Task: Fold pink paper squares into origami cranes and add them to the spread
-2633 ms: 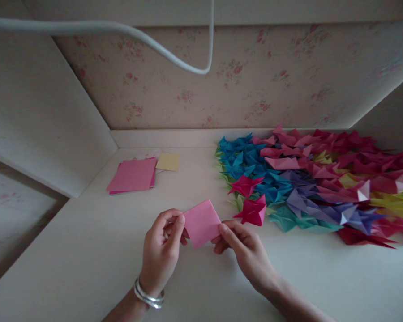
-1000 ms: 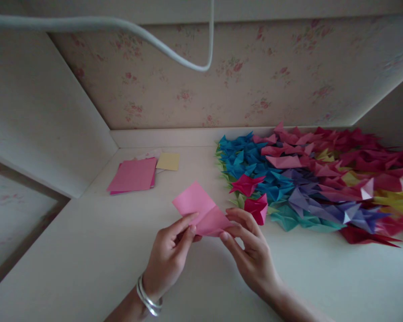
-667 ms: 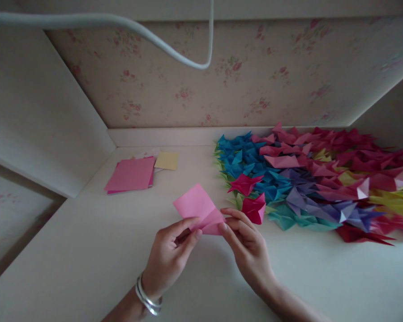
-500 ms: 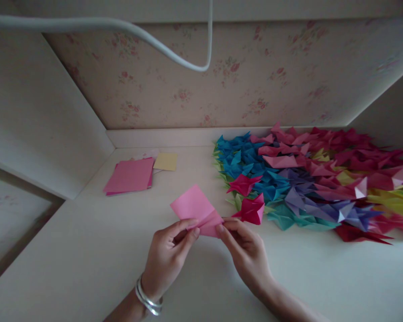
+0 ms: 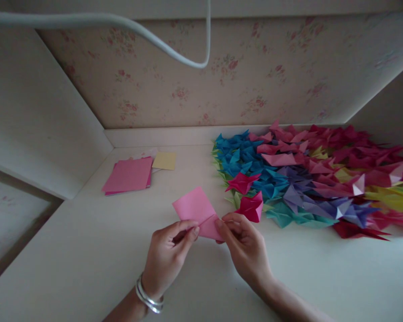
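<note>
Folded pink paper held between two hands over the tabletop; contact with the surface cannot be told. The left hand pinches the lower left edge between thumb and fingers; the grip of the right hand closes on the right corner. The sheet is probably light, thin and easily creased, so it is best taken lightly by edges and corners, where folded layers should be stiffer. Behind, at left, lie stacked pink sheets and a yellow square; at right, massed folded paper shapes. Floral wallpaper backs the dim, pale nook; a white cable hangs above.
</note>
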`<state>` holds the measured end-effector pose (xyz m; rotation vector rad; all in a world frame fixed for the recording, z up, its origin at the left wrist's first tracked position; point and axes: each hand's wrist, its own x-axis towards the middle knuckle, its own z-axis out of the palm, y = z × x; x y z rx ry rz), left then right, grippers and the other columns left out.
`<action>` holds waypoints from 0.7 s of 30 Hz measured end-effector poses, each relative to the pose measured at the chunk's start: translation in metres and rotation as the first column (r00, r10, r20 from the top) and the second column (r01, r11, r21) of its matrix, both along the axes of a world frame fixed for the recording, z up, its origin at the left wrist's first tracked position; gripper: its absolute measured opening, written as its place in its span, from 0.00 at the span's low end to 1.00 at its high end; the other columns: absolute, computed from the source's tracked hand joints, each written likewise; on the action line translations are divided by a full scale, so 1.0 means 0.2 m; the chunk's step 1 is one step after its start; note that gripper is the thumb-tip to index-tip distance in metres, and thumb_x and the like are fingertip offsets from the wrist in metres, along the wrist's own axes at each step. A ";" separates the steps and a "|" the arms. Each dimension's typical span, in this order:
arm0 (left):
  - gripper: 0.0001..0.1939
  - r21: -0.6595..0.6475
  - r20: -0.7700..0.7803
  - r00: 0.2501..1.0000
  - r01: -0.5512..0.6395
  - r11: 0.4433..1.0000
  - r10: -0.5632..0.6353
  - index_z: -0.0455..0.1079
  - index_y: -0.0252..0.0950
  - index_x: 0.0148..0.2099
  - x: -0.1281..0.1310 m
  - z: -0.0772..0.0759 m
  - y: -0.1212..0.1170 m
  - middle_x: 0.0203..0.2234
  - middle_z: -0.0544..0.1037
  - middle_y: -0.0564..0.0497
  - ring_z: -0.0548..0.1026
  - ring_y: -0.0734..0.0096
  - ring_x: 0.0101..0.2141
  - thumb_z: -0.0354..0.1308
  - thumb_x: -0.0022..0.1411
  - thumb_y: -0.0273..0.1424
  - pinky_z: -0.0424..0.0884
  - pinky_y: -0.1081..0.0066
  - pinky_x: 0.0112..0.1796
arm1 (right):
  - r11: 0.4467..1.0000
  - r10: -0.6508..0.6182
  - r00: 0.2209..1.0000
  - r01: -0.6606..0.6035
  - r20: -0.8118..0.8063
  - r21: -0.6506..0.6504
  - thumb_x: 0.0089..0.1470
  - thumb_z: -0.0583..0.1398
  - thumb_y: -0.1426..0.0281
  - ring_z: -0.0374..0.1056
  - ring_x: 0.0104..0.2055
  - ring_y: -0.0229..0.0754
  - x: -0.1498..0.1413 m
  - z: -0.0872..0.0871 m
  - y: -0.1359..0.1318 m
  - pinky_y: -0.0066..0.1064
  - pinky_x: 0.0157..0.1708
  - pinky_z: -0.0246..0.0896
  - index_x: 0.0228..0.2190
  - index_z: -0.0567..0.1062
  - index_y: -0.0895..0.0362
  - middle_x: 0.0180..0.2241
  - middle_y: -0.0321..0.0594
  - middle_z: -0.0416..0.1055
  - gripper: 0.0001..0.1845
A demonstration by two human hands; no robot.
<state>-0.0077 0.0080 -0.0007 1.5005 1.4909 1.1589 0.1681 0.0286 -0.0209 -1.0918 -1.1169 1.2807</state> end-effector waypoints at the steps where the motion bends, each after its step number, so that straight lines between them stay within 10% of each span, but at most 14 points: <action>1: 0.06 -0.008 0.004 1.000 -0.005 1.000 0.005 0.79 0.37 0.39 0.00 0.00 0.00 0.30 0.84 0.51 0.81 0.69 0.29 0.63 0.62 0.33 0.75 0.77 0.33 | 1.000 0.005 1.000 -0.005 -0.002 -0.002 0.56 0.65 0.63 0.71 0.24 0.38 0.00 0.00 0.00 0.25 0.24 0.70 0.34 0.72 0.54 0.23 0.35 0.76 0.09; 5: 0.18 -0.074 0.105 0.994 -0.035 0.997 0.042 0.73 0.38 0.54 0.01 0.00 -0.01 0.31 0.84 0.51 0.81 0.69 0.31 0.63 0.62 0.34 0.76 0.76 0.34 | 1.000 0.014 1.000 -0.014 0.022 0.010 0.57 0.64 0.63 0.70 0.24 0.38 0.00 0.00 0.00 0.25 0.25 0.69 0.35 0.73 0.54 0.24 0.36 0.76 0.08; 11: 0.55 -0.247 0.432 0.890 -0.041 0.968 0.148 0.28 0.43 0.73 0.03 0.02 0.01 0.32 0.84 0.52 0.82 0.69 0.32 0.66 0.59 0.34 0.77 0.71 0.37 | 0.999 0.023 0.998 -0.025 0.064 0.032 0.59 0.63 0.64 0.70 0.27 0.38 0.00 -0.01 -0.01 0.25 0.26 0.66 0.36 0.74 0.54 0.26 0.37 0.76 0.07; 16: 0.40 -0.320 0.477 0.872 0.053 0.946 0.113 0.52 0.33 0.67 0.02 0.04 0.04 0.35 0.84 0.46 0.81 0.66 0.36 0.66 0.59 0.34 0.76 0.71 0.38 | 0.999 0.029 0.998 -0.030 0.058 0.014 0.59 0.62 0.64 0.71 0.28 0.38 0.00 -0.02 0.00 0.24 0.26 0.64 0.36 0.75 0.54 0.27 0.38 0.76 0.07; 21: 0.31 -0.272 0.411 0.905 0.010 0.962 0.107 0.56 0.37 0.62 0.02 0.03 0.03 0.34 0.83 0.49 0.81 0.68 0.33 0.64 0.62 0.34 0.77 0.71 0.38 | 0.998 0.062 0.994 -0.064 0.091 0.021 0.60 0.62 0.65 0.71 0.30 0.37 0.01 -0.01 -0.01 0.23 0.28 0.64 0.37 0.76 0.54 0.30 0.38 0.76 0.06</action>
